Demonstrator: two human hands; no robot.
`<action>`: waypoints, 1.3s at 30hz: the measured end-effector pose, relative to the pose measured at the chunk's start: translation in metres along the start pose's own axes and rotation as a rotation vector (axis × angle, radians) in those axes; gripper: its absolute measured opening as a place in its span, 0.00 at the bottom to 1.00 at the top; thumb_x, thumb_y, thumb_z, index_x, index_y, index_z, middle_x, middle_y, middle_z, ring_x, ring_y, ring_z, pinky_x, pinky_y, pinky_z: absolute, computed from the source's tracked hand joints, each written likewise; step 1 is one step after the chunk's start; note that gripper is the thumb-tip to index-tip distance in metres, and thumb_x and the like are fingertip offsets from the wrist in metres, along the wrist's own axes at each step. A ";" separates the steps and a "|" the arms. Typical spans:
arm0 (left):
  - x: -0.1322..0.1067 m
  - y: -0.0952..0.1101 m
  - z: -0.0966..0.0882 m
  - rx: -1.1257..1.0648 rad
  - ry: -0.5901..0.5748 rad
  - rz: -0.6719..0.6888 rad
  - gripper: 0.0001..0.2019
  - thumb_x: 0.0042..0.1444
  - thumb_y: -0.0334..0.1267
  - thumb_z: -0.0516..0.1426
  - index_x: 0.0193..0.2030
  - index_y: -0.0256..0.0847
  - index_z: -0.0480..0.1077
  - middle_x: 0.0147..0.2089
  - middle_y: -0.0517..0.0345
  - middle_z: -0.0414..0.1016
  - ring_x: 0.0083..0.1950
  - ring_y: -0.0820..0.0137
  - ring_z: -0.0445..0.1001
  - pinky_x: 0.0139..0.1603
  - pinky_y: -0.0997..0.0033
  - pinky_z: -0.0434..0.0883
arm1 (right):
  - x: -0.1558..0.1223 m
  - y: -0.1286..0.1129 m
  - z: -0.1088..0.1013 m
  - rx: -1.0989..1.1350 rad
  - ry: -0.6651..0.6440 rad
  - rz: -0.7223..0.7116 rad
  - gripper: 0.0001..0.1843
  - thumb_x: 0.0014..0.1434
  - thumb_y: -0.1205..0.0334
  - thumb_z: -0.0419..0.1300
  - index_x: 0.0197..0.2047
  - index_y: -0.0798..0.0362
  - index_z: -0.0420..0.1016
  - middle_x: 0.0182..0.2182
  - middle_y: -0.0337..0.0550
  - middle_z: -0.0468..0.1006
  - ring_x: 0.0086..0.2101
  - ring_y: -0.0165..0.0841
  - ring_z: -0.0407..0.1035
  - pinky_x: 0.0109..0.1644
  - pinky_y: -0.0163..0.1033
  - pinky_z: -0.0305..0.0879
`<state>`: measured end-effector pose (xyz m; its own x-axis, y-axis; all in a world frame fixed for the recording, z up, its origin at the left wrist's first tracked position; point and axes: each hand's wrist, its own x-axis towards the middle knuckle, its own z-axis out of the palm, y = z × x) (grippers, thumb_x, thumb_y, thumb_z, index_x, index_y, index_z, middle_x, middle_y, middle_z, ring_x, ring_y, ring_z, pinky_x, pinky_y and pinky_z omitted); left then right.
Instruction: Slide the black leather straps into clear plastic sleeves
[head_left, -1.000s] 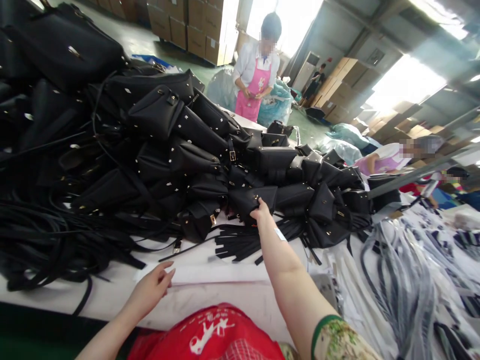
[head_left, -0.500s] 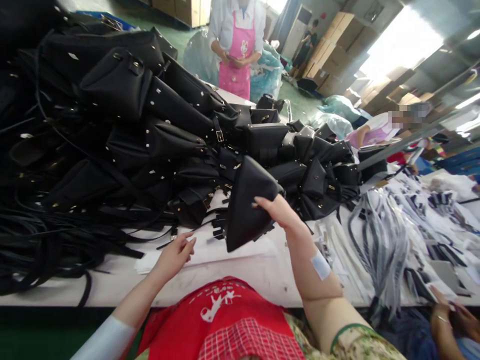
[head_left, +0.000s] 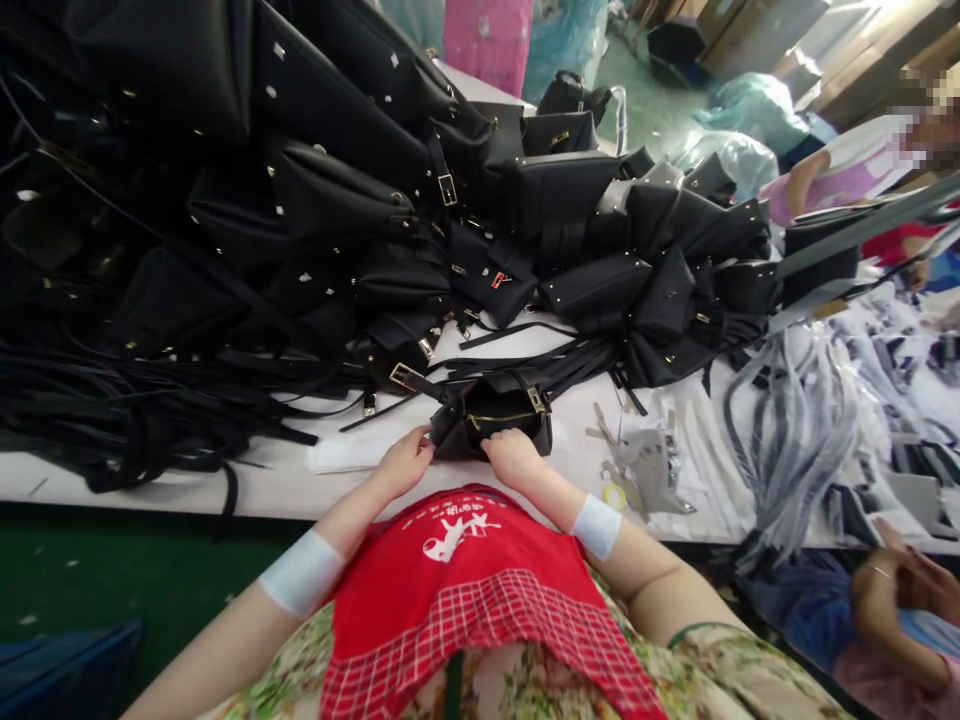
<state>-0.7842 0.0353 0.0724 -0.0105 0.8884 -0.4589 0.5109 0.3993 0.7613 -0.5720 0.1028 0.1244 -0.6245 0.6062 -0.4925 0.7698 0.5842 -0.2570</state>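
Note:
A small black handbag (head_left: pixel 491 425) stands on the table in front of my red apron, its mouth facing up with a gold zipper and a gold clasp showing. My right hand (head_left: pixel 516 455) grips its near rim, thumb and fingers closed over the edge. At the bag's left side, my left hand (head_left: pixel 407 462) pinches the dark side panel. A black strap with a gold buckle (head_left: pixel 406 376) sticks out beyond the bag to the left. The fingertips of both hands are partly hidden against the black material.
A big heap of black handbags (head_left: pixel 337 190) fills the table's far side. Black straps (head_left: pixel 97 410) lie at the left. Plastic-wrapped strips (head_left: pixel 776 430) and a clear plastic bag of small parts (head_left: pixel 652 465) are at the right. A co-worker's hands (head_left: pixel 892 580) show at lower right.
The handbag has come down from my raised right hand onto the table, now with its mouth showing. My left hand has moved right onto its side. The view has tilted downward.

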 end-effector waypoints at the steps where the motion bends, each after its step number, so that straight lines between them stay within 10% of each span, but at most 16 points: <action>1: 0.001 0.003 0.000 0.002 -0.013 0.008 0.24 0.60 0.37 0.48 0.61 0.30 0.65 0.44 0.44 0.81 0.48 0.57 0.79 0.52 0.60 0.70 | -0.003 0.002 -0.003 -0.016 0.002 -0.005 0.10 0.61 0.71 0.56 0.41 0.59 0.79 0.36 0.56 0.79 0.41 0.45 0.73 0.50 0.47 0.64; 13: 0.002 0.004 -0.005 0.014 -0.081 0.029 0.27 0.59 0.49 0.45 0.57 0.32 0.68 0.42 0.44 0.81 0.45 0.54 0.80 0.46 0.60 0.72 | -0.083 0.067 -0.032 -0.263 0.212 0.009 0.23 0.60 0.74 0.54 0.58 0.58 0.70 0.51 0.55 0.76 0.59 0.44 0.62 0.68 0.49 0.51; 27: -0.006 -0.004 -0.010 0.024 -0.087 0.020 0.30 0.56 0.52 0.44 0.57 0.31 0.67 0.42 0.44 0.81 0.45 0.55 0.79 0.48 0.61 0.71 | -0.043 0.113 -0.008 -0.438 0.213 -0.050 0.09 0.63 0.65 0.58 0.35 0.54 0.79 0.32 0.47 0.77 0.40 0.39 0.70 0.71 0.47 0.48; 34: -0.012 -0.008 -0.013 0.025 -0.072 0.009 0.31 0.53 0.52 0.45 0.53 0.30 0.69 0.38 0.44 0.81 0.44 0.55 0.80 0.48 0.60 0.71 | -0.058 0.102 -0.005 -0.451 0.251 -0.087 0.12 0.64 0.68 0.56 0.31 0.53 0.77 0.28 0.43 0.76 0.36 0.36 0.70 0.69 0.47 0.53; 39: -0.011 -0.036 -0.009 -0.109 -0.058 -0.032 0.29 0.48 0.59 0.46 0.47 0.40 0.68 0.39 0.48 0.83 0.40 0.55 0.82 0.47 0.60 0.75 | -0.073 0.066 -0.039 -0.382 0.548 -0.180 0.11 0.65 0.63 0.58 0.29 0.51 0.73 0.26 0.40 0.75 0.33 0.34 0.69 0.59 0.44 0.62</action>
<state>-0.8098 0.0136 0.0539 0.0262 0.8612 -0.5075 0.4146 0.4526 0.7895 -0.4807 0.1186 0.1759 -0.7921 0.6086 0.0478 0.6104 0.7894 0.0648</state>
